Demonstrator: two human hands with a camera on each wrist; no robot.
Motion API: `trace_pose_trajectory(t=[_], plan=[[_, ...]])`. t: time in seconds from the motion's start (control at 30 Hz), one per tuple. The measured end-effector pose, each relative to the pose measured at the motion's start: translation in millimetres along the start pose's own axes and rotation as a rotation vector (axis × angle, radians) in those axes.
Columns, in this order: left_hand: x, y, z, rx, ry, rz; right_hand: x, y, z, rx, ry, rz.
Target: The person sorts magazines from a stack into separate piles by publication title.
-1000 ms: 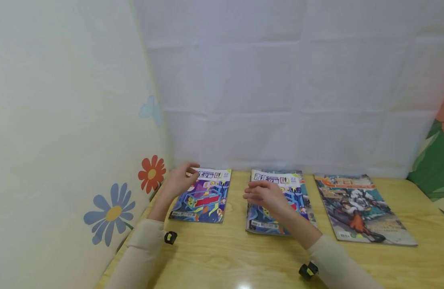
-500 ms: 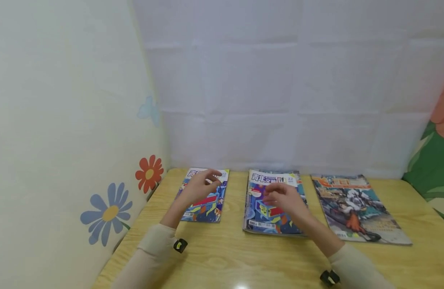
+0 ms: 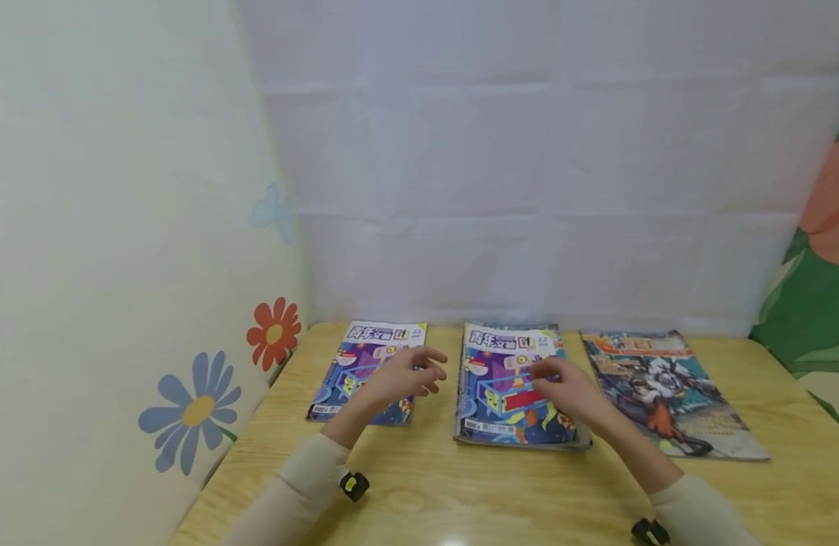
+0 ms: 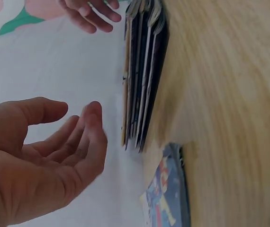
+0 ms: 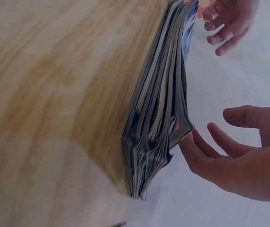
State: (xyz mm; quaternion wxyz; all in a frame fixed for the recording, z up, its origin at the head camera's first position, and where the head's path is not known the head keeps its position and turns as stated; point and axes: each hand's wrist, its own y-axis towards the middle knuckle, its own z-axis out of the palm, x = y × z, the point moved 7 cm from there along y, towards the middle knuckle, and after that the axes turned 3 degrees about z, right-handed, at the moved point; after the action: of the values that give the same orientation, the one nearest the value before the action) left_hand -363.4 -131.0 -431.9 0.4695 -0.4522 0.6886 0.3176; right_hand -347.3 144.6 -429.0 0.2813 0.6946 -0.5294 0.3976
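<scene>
A stack of magazines (image 3: 511,387) lies flat on the wooden desk (image 3: 460,493), in the middle of a row of three. Its long axis runs from the near edge toward the far wall, with the title band at the far end, so the cover reads upright to the person. The wrist views show several issues piled with their edges roughly flush.

The left hand (image 3: 399,377) hovers just left of the stack, above the right part of a single magazine (image 3: 365,368) that lies nearer the left wall; that one is turned a little, its far end leaning right. The hand's fingers are spread and only slightly bent, and it holds nothing.

The right hand (image 3: 568,388) is over the stack's right side, fingers relaxed and lightly bent, gripping nothing; whether the fingertips touch the cover cannot be told.

To the right lies a larger magazine (image 3: 668,390) with an orange title, its far end angled left. A white cloth backdrop (image 3: 529,189) hangs behind the desk, and a flower-printed panel (image 3: 119,265) closes the left side.
</scene>
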Motion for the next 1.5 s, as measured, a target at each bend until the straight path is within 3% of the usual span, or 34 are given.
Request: trace_pose_trajectory(t=[0.2, 0.43, 0.6, 0.73, 0.87, 0.97, 1.07, 1.2, 1.33, 1.5], plan=[[12.2, 1.3, 16.9, 0.050, -0.146, -0.129, -12.6, -0.5, -9.7, -0.009, -0.191, 0.025], [17.0, 9.5, 28.7, 0.045, -0.112, -0.190, -23.9, -0.9, -25.8, -0.006, -0.277, 0.121], [21.4, 14.4, 33.9, 0.043, -0.082, -0.237, -27.7, 2.1, -26.0, 0.020, -0.276, 0.120], [18.9, 15.2, 34.5, 0.029, -0.052, -0.229, -31.1, 4.2, -24.4, 0.023, -0.242, 0.130], [14.2, 16.1, 35.1, 0.045, 0.023, -0.170, -38.0, 5.1, -24.5, 0.030, -0.140, 0.175], [13.7, 15.9, 35.3, 0.048, 0.067, -0.141, -46.8, 6.6, -23.0, 0.054, 0.021, 0.231], [16.1, 15.7, 34.3, 0.028, 0.059, -0.157, -54.9, 7.8, -19.0, 0.088, 0.199, 0.282], [19.0, 19.1, 33.0, 0.003, -0.017, -0.179, -57.2, 8.7, -18.5, 0.092, 0.319, 0.305], [21.9, 22.7, 36.4, 0.003, -0.148, -0.180, -57.2, 9.3, -19.7, 0.093, 0.332, 0.305], [23.9, 19.6, 46.7, 0.064, -0.279, -0.185, -58.2, 9.9, -15.2, 0.119, 0.308, 0.294]])
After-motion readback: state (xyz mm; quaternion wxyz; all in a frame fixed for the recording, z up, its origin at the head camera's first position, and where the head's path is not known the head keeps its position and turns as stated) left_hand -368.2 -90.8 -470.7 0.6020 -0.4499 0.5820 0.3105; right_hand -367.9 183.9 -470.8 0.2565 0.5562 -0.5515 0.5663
